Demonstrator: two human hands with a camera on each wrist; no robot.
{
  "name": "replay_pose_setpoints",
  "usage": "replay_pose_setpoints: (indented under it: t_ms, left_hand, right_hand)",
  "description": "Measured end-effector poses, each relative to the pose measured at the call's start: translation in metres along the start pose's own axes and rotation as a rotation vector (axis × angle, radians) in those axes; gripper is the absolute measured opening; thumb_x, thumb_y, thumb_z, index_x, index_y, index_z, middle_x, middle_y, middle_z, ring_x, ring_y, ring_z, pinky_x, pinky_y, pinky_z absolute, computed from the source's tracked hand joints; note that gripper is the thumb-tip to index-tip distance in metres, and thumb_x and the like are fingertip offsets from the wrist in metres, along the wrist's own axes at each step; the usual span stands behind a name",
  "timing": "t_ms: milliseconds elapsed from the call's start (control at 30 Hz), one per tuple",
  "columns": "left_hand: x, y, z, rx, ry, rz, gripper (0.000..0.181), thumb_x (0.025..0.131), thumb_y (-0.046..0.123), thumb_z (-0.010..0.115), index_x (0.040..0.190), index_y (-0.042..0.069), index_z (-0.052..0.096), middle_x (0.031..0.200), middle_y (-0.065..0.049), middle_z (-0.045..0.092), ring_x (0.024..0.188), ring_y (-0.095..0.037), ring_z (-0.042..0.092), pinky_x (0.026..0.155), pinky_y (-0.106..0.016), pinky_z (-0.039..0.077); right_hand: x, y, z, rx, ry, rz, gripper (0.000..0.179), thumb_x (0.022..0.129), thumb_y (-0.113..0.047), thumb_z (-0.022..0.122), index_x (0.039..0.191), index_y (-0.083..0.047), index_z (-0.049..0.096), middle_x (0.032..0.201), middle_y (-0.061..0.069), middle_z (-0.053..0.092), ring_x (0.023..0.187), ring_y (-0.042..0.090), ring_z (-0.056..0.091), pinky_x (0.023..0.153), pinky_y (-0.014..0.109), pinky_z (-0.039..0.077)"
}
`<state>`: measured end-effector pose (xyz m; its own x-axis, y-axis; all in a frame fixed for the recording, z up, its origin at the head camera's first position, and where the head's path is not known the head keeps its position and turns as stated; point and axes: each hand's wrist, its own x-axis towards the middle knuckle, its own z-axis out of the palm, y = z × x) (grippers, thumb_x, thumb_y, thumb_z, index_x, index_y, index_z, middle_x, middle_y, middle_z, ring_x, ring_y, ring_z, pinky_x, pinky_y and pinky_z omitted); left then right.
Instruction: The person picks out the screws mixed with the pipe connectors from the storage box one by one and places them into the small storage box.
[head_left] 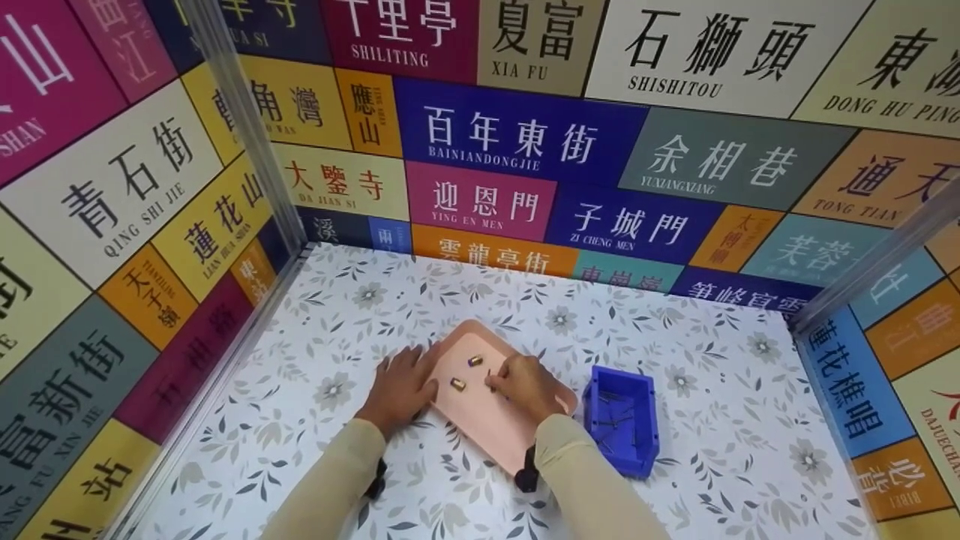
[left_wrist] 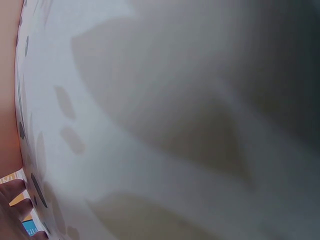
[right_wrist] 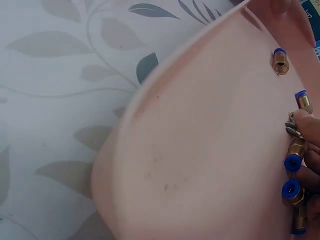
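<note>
A pink tray (head_left: 484, 427) lies at an angle on the patterned cloth. My left hand (head_left: 403, 386) holds its left edge, with the thumb over the rim. Over the tray, my right hand (head_left: 527, 386) pinches small metal screws (right_wrist: 293, 129) between thumb and finger. Brass fittings with blue collars lie around these fingers, among them one fitting (right_wrist: 295, 156) partly covered by the hand. Two fittings stand out in the head view, a nearer fitting (head_left: 457, 385) and a farther fitting (head_left: 475, 361). The left wrist view shows mostly blurred cloth, with the left fingertips (left_wrist: 17, 197) low at its edge.
A blue bin (head_left: 654, 427) stands right of the tray, with several thin dark screws (head_left: 619, 420) inside. Colourful sign-covered panels (head_left: 517, 127) enclose the table at the back and both sides. The white cloth (head_left: 720, 420) has a leaf and flower print.
</note>
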<state>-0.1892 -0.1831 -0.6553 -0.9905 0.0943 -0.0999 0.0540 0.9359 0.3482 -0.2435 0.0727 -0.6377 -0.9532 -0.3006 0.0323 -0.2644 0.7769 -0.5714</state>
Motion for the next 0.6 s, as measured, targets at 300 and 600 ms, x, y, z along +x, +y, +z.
replay_pose_setpoints:
  t_ms: [300,600]
  left_hand:
    - [0.0013,-0.0014,0.0012,0.014,0.007,0.0,0.069,0.103,0.05,0.035,0.164,0.041,0.006,0.17,-0.002,0.026,0.158,-0.028,0.022,0.127,-0.058,0.014]
    - [0.0008,-0.0017,0.0012,-0.004,0.019,0.015,0.068,0.103,0.048,0.037,0.164,0.039,0.009,0.169,-0.005,0.029,0.157,-0.03,0.024,0.126,-0.06,0.015]
  right_hand:
    - [-0.0015,-0.0008,-0.0032,-0.002,-0.035,-0.003,0.013,0.085,-0.024,0.08,0.073,-0.02,0.076,0.071,-0.009,0.07,0.059,0.007,0.059,0.056,0.025,0.049]
    - [-0.003,-0.0003,-0.0036,0.006,-0.069,0.05,0.016,0.086,-0.021,0.075,0.071,-0.023,0.071,0.071,-0.011,0.067,0.064,0.01,0.06,0.061,0.027,0.048]
